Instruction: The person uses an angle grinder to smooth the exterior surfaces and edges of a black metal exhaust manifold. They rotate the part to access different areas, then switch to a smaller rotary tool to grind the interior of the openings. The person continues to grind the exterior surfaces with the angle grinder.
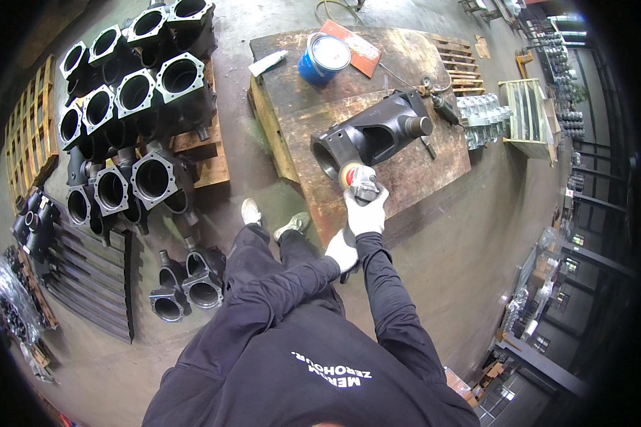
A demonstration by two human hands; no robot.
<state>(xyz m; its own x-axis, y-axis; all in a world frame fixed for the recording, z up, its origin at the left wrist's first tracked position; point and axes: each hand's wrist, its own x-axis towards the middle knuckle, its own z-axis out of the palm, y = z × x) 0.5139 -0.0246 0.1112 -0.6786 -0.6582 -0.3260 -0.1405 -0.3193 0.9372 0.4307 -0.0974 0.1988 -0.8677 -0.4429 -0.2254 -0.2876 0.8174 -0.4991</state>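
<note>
A black cast-metal housing [384, 134] lies on its side on the worn steel-topped table [434, 174], its open flanged end toward me. My right hand [367, 213], in a white glove, is closed around the head end of an angle grinder [364, 186]. Lower down, my left hand [342, 252], also gloved in white, grips the rear of the same grinder's body. The round disc [349, 174] is at the near rim of the housing's flange; whether it touches the metal I cannot tell. Both gloves hide most of the grinder's body.
On the table stand a blue paint can [325, 58], a red-brown plate [352, 48], a white tube [268, 62] and a dark hand tool [445, 109]. Rows of black housings [134, 92] sit on pallets at left. Silvery castings [483, 117] stand beyond the table.
</note>
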